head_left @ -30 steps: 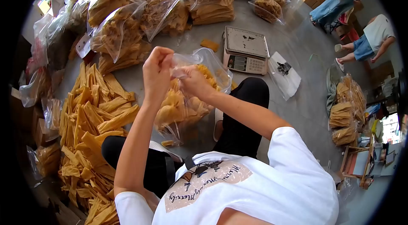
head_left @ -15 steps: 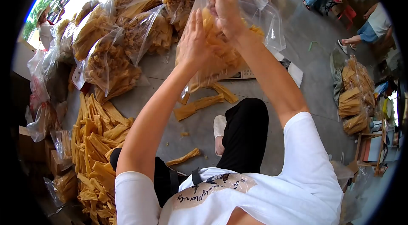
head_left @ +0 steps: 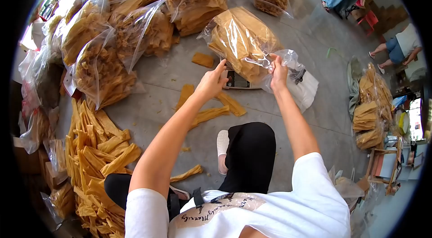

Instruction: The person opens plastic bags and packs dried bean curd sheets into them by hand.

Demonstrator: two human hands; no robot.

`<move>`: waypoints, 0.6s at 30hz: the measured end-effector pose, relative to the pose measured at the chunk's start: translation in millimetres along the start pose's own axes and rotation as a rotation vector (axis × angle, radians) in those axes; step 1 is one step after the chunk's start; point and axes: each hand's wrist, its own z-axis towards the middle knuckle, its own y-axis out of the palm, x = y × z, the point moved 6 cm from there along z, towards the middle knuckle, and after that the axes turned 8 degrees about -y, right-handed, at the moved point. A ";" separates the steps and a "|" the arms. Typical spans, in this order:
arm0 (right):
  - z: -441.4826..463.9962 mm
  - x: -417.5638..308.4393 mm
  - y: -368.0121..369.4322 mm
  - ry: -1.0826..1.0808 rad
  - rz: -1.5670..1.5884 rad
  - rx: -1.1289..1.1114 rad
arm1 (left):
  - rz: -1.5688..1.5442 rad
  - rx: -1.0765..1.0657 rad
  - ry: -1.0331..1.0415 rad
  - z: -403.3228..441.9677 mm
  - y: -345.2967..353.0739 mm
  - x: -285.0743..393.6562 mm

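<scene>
A clear plastic bag point(head_left: 245, 40) packed with tan dried strips, which look like bean curd sticks, lies in front of me. Under its near edge shows a scale point(head_left: 237, 81) with a small dark display. My right hand point(head_left: 279, 74) is closed on the gathered plastic at the bag's right end. At the bag's lower left corner is my left hand point(head_left: 211, 83), its fingers extended and apart; whether the fingertips touch the plastic I cannot tell. Loose bean curd sticks point(head_left: 211, 114) lie on the floor just below the scale.
Several filled bags point(head_left: 99, 67) are heaped at the left and back. A pile of loose sticks point(head_left: 96, 161) lies by my left leg. White plastic bags point(head_left: 305, 89) lie right of the scale. Another filled bag point(head_left: 371, 98) stands far right, with two people behind.
The bag has come down from my raised hands onto the scale and now lies on its side. My right hand has lowered with the gathered plastic; my left has moved down the bag's side.
</scene>
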 end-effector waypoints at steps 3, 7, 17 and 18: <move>-5.5 -8.9 0.7 -0.062 -0.004 -0.035 | -0.034 -0.020 -0.032 -1.9 13.2 -2.2; -7.2 -1.7 -34.3 -0.091 -0.042 0.152 | -0.130 -0.090 -0.082 -32.0 38.1 -9.4; -34.2 -7.4 -35.5 -0.060 -0.067 0.041 | -0.228 -0.097 -0.376 -178.1 15.2 -93.2; -34.5 -10.8 -34.4 -0.119 -0.096 0.071 | -0.225 -0.094 -0.379 -187.8 10.3 -96.7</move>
